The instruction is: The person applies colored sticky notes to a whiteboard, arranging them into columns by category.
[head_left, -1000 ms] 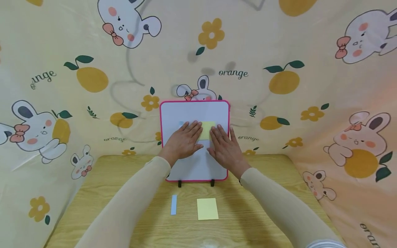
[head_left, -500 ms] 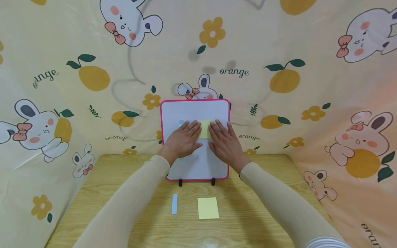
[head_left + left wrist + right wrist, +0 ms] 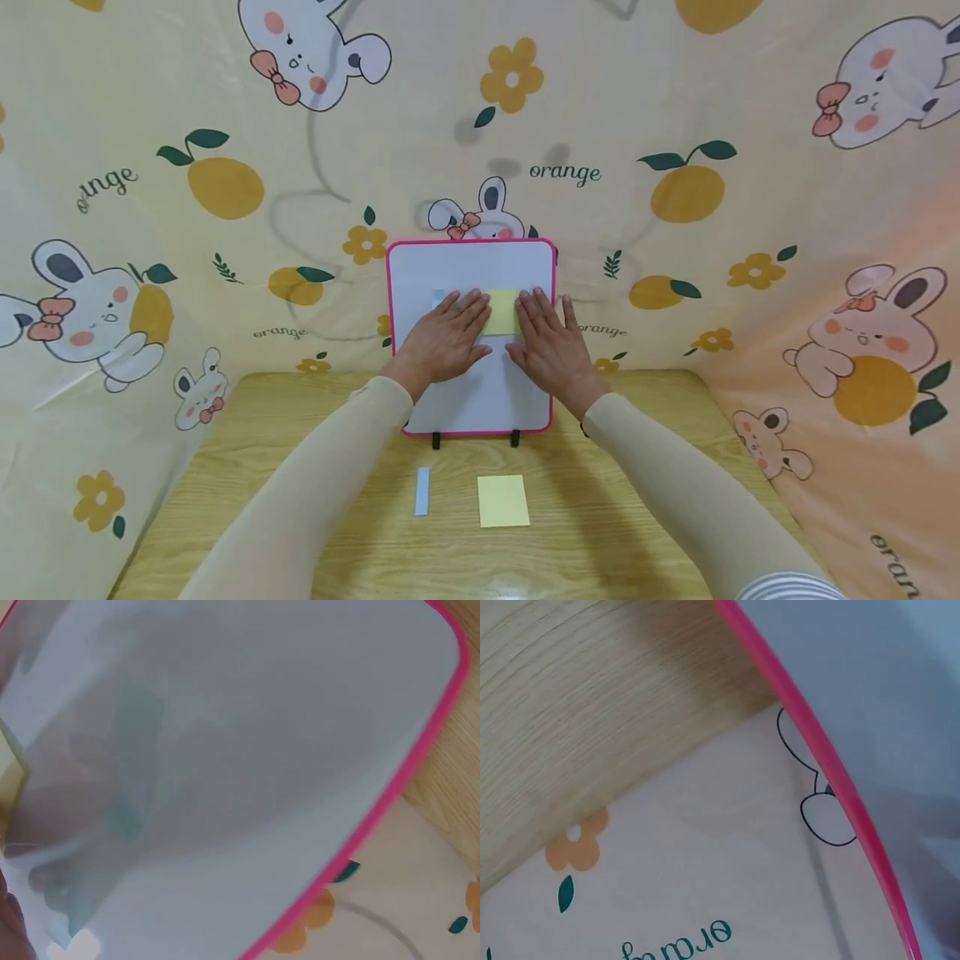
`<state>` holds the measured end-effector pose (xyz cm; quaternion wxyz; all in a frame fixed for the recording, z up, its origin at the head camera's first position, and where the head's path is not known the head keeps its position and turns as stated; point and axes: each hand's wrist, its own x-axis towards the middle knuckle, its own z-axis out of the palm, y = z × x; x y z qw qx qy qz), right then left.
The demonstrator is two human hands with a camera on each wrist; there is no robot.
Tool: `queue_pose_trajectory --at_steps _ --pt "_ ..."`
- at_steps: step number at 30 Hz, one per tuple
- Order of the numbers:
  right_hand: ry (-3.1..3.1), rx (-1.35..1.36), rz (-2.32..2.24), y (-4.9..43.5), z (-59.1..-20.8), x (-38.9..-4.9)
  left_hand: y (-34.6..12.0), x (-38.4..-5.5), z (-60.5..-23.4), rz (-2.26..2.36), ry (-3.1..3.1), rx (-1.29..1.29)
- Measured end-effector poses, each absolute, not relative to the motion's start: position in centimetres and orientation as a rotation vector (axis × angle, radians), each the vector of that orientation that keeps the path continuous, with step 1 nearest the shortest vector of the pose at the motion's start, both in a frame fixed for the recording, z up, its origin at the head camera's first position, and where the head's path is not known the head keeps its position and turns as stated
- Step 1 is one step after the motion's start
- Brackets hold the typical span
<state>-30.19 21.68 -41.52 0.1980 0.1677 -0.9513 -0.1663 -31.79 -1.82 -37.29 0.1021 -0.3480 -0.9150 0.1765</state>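
A white board (image 3: 472,404) with a pink rim stands upright on the table in the head view. A yellow sticky note (image 3: 502,313) is on its face. My left hand (image 3: 444,337) lies with straight fingers on the board, fingertips at the note's left edge. Beside those fingers shows the top of a light blue strip (image 3: 438,296), the rest hidden by the hand. With straight, slightly spread fingers, my right hand (image 3: 551,346) touches the note's right side. In the left wrist view only a bit of the left hand (image 3: 12,930) appears, near the note's edge (image 3: 9,776).
Two black feet (image 3: 437,440) hold up the board. On the wooden table (image 3: 600,500) before it lie a light blue strip (image 3: 422,492) and another yellow sticky note (image 3: 503,501). A patterned cloth (image 3: 420,150) with rabbits and oranges rises behind and at the sides.
My right hand's fingers first slid a little left over the yellow note, then back right to its right side. My left hand has stayed in place.
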Motion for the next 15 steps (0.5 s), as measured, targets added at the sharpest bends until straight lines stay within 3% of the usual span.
queue_pose_trajectory --at_steps 7,15 --pt "-2.618 0.622 -0.494 21.7 -43.2 -29.2 -1.5 -31.6 -38.3 0.481 -2.708 -1.08" --pt "-2.642 0.571 -0.476 22.9 -44.1 -28.2 -2.4 -30.7 -39.5 0.534 -2.689 -1.1"
